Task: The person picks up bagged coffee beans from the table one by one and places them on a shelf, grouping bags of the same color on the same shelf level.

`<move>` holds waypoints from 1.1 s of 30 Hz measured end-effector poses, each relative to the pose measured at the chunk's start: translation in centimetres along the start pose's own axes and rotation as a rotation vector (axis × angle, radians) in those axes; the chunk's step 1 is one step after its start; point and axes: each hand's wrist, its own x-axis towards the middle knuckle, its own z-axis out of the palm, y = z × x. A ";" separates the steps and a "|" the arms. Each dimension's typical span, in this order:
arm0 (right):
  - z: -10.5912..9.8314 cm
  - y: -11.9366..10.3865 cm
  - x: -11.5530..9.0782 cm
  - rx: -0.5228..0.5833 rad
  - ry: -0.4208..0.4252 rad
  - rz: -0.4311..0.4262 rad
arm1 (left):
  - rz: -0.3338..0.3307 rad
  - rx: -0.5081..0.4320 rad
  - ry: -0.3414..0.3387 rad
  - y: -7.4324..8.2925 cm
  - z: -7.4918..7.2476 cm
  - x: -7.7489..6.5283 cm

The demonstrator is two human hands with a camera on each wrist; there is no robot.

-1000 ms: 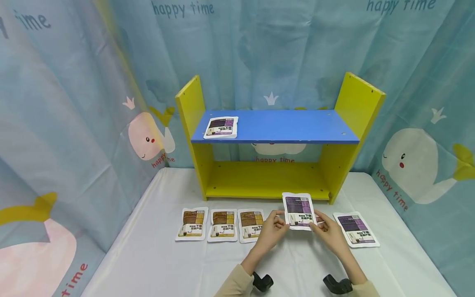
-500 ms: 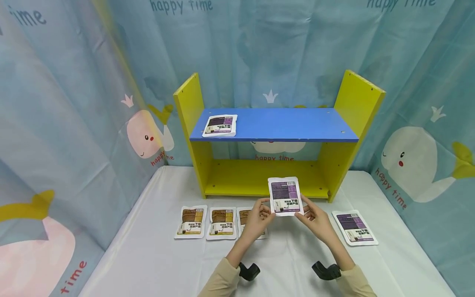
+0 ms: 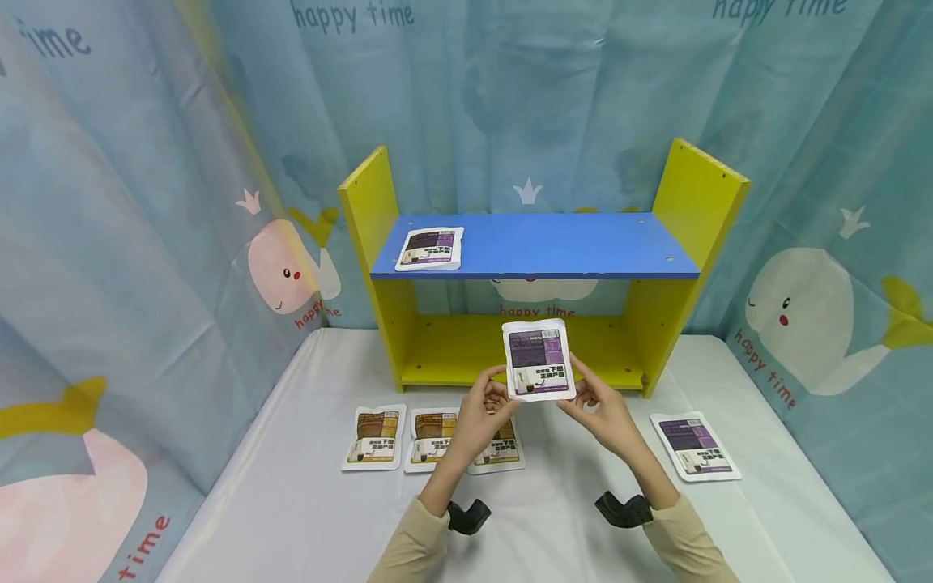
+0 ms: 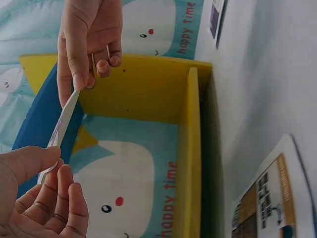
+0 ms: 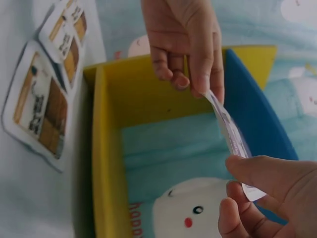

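A white packet with a purple label [image 3: 539,359] is held up in front of the lower part of the yellow and blue shelf [image 3: 535,244]. My left hand [image 3: 479,414] pinches its lower left corner between thumb and fingers. At the lower right corner, my right hand [image 3: 601,413] pinches it the same way. Both wrist views show the packet edge-on, thumbs on one face and fingertips on the other. A similar purple packet [image 3: 430,248] lies at the left end of the blue board, and another purple packet [image 3: 696,446] lies on the table at right.
On the white table [image 3: 291,518], a brown-label packet [image 3: 375,438] lies at the left of a row of three. The middle brown packet [image 3: 430,440] and right brown packet [image 3: 503,448] are partly behind my left hand and arm. A printed curtain [image 3: 539,97] hangs behind the shelf.
Both hands have raised the held purple packet and carried it left and forward, from near the table to before the shelf's lower opening. The other packets stay where they lay.
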 end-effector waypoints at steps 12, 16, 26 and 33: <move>-0.4 -3.5 2.5 -0.008 0.052 -0.143 | 0.115 0.027 0.096 2.4 -2.6 1.3; -0.5 -4.7 3.5 -0.011 0.081 -0.192 | 0.152 0.040 0.135 3.4 -3.4 1.9; -1.1 -6.8 6.1 -0.003 0.136 -0.281 | 0.228 0.040 0.190 5.0 -4.7 3.9; -1.5 -7.5 7.4 -0.056 0.167 -0.319 | 0.264 0.035 0.219 4.4 -5.1 5.7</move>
